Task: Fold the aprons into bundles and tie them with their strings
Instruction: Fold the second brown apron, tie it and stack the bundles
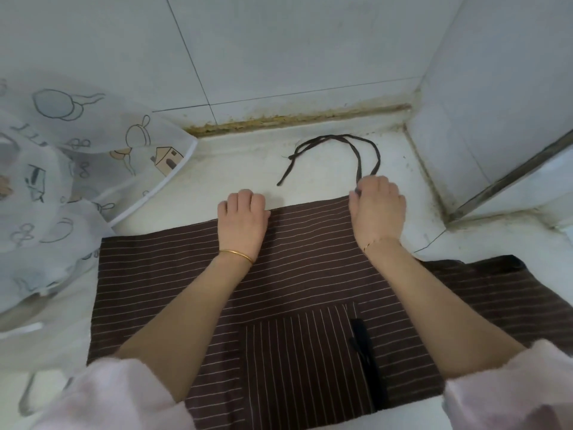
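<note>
the brown striped apron [294, 274] lies flat on the white desk [310, 169], pocket up, with both hands holding its far edge. the left hand [243, 218] has its fingers [245, 197] curled over the edge near the middle, and the right hand [378, 209] curls round the corner where the dark string [331, 137] starts. the string loops loose on the desk toward the tiled wall [279, 57], and a printed mesh cover [77, 150] sits to the left.

A brown striped apron [310, 268] lies flat on the white counter [248, 159]. The left grip [243, 217] curls over its far edge. The right grip [378, 209] curls round the far right corner, where a dark string [341, 138] starts and loops across the counter. A printed sheer cover [77, 156] sits left.
</note>
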A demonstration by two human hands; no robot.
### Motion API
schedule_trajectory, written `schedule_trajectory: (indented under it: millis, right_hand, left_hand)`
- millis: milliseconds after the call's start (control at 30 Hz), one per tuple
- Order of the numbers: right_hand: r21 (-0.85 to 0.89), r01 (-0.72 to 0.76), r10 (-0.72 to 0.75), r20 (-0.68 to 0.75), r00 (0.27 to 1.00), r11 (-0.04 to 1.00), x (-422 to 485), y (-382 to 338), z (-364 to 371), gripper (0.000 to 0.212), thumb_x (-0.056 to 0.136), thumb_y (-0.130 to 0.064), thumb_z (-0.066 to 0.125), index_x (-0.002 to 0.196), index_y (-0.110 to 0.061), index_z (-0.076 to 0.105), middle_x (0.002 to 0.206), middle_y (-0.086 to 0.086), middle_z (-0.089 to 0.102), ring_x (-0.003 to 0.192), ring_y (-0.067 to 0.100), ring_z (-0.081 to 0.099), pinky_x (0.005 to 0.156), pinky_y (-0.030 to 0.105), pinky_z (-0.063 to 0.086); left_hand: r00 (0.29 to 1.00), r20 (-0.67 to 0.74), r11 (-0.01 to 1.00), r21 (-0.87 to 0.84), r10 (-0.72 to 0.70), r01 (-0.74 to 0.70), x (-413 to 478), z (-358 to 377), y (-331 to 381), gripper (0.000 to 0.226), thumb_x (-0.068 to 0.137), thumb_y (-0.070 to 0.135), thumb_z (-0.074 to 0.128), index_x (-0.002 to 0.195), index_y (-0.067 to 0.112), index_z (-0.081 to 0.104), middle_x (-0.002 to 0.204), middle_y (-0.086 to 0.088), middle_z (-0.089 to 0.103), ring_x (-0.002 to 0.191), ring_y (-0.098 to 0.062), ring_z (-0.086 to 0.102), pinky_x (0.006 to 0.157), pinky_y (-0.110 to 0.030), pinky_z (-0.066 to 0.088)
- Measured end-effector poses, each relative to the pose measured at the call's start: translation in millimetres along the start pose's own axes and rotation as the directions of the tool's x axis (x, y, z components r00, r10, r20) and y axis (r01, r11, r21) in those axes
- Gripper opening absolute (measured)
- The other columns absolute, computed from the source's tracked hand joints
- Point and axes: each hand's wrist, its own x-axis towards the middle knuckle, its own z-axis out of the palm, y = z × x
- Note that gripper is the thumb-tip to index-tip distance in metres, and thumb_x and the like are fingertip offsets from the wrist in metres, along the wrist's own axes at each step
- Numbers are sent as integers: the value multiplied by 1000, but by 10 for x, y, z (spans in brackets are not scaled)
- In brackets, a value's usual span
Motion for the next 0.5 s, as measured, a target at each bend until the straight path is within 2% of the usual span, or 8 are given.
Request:
schedule_trajectory:
  millis: [33,100,167,233,300,333,400,500]
  right_hand:
    - [39,80,-78,-41,996,996,-170,-89,-48,14,94,-21,48,95,-11,59,91,5,58,80,20,51,72,33,45]
    - [123,202,-200,-29,979,972,-627,-245,-63,8,89,-14,56,91,-14,63,91,2,60,84,19,54,76,33,49]
    - [182,250,-263,54,963,951,-1008,-271,87,16,87,-17,58,101,-15,66,109,4,63,105,24,58,90,37,48]
    - [123,283,-300,159,941,951,-1171,-175,263,36,93,-28,45,124,-14,59,134,6,54,128,25,47,106,42,36]
    - [28,329,-326,236,916,944,-1168,-82,328,52,96,-38,24,137,-16,47,146,5,42,136,23,37,113,43,27]
    - [6,337,-326,271,906,942,-1149,-65,329,57,96,-41,17,141,-18,42,149,3,37,139,22,32,115,42,23]
    - [-11,330,-308,332,892,944,-1120,-34,335,60,95,-44,8,147,-21,29,155,1,25,144,21,20,118,42,14]
    - [-43,315,-279,363,889,948,-1081,-99,282,53,100,-40,15,149,-20,22,157,2,17,145,23,13,119,44,11]
  left_hand:
    - [998,-55,992,-119,-42,35,-92,-50,107,16,84,21,62,85,6,59,87,-12,59,76,-28,56,67,-37,47]
    - [996,-31,927,-370,-86,69,-354,-169,372,15,88,20,51,87,8,59,88,-8,59,77,-23,56,67,-34,47]
    - [996,67,896,-437,-50,75,-692,-191,569,28,93,27,37,99,13,61,103,-4,60,92,-20,57,79,-33,46]
    - [984,165,934,-357,61,2,-977,-106,627,44,94,35,27,122,20,57,130,-4,54,121,-21,51,101,-40,39]
    - [944,287,971,-218,164,-103,-1058,-26,563,55,96,43,15,145,25,33,154,-6,26,143,-22,23,117,-45,18]
    - [921,349,977,-177,175,-119,-1045,-24,499,58,96,47,9,150,28,17,158,-5,9,146,-21,7,118,-46,7]
    - [903,413,988,-140,121,-68,-1042,-9,342,59,95,52,3,150,33,-3,158,-3,-10,146,-20,-11,118,-48,-3]
    - [911,408,994,-59,-58,90,-1181,-32,-56,56,97,51,8,150,33,-1,159,-5,-9,146,-22,-10,117,-49,-4]
